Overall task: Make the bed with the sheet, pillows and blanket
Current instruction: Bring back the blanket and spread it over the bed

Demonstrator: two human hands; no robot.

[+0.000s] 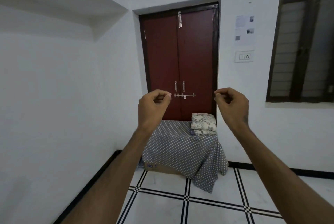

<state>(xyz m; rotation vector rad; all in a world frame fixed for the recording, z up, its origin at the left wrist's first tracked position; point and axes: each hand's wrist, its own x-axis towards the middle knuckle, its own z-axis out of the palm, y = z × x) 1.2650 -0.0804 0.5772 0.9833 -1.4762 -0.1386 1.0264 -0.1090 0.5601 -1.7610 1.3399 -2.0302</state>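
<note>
left hand: the left hand (153,105) is raised at arm's length in front of the door, fingers curled in with the thumb tip meeting the fingertips; nothing shows between them
right hand: the right hand (232,102) is raised level with the left, well apart from it, fingers curled the same way, thumb against the forefinger; nothing shows in the pinch
forearms: both are bare and reach up from the bottom edge, the gap between them widening toward the camera
polka-dot sheet: the grey polka-dot sheet (182,149) is below and beyond the hands, draped over a low stand against the door, its right corner hanging down to the floor
folded blanket: a cream folded blanket (203,124) with a leaf print sits on the sheet's far right corner, just beside the door frame; whether it is a blanket or a pillow I cannot tell for sure
cardboard box: a brown cardboard box (159,168) shows under the sheet's left edge, marked "NO 1"
door: a dark red double door (179,52) with metal handles and a latch across the middle
wall: a switch plate (244,56) and papers to the right of the door, then a dark-framed window (303,43)
floor: white tiled floor (162,204) with black striped lines
</note>
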